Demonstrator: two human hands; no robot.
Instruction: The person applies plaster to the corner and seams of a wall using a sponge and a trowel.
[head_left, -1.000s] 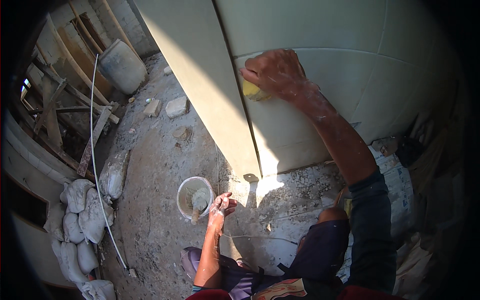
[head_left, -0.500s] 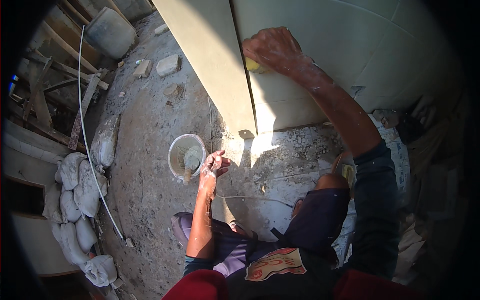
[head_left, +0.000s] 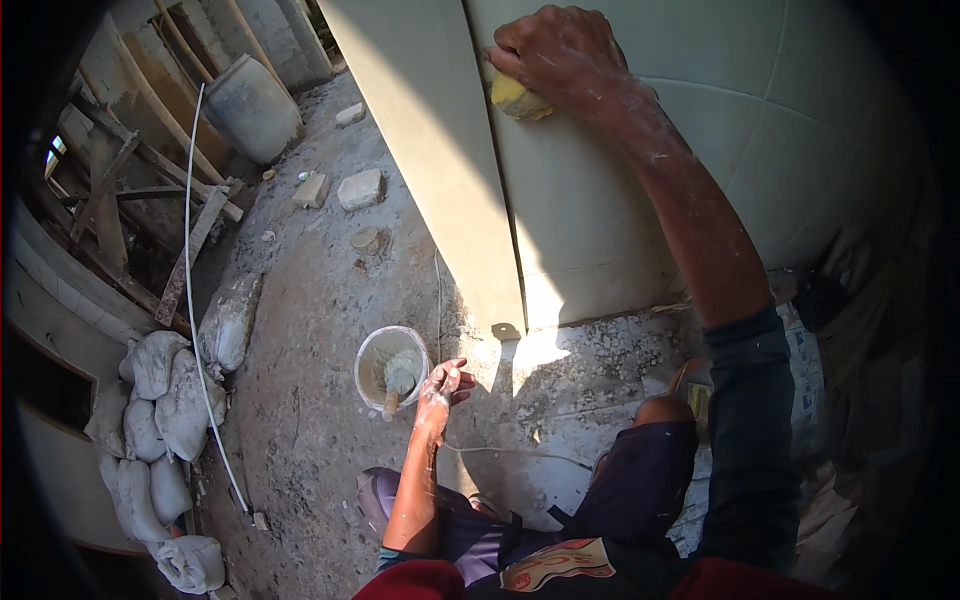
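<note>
My right hand (head_left: 563, 50) is closed around a yellow sponge (head_left: 520, 100). It presses the sponge to the large pale tiles of the wall (head_left: 620, 200), just right of the dark seam beside a flat cream-coloured upright face (head_left: 430, 130). White smears mark that hand and forearm. My left hand (head_left: 443, 385) hangs in the air, palm up, fingers loosely bent and apart, with nothing in it. Right beside its fingers, a white bucket (head_left: 362, 378) stands on the ground. Inside the bucket are a pale paste (head_left: 400, 368) and a tool with a wooden handle (head_left: 390, 405).
Several filled white sacks (head_left: 185, 410) are piled at the left, near a long thin white pipe (head_left: 188, 250). Wooden planks (head_left: 100, 190) and a grey drum (head_left: 250, 110) stand at the far left. Pale blocks (head_left: 360, 190) lie on the rough ground. A thin cable (head_left: 520, 453) runs near my legs.
My right hand has moved up the wall with the sponge, and more of the sponge shows. The left hand keeps its place beside the bucket. The whole view has shifted a little.
</note>
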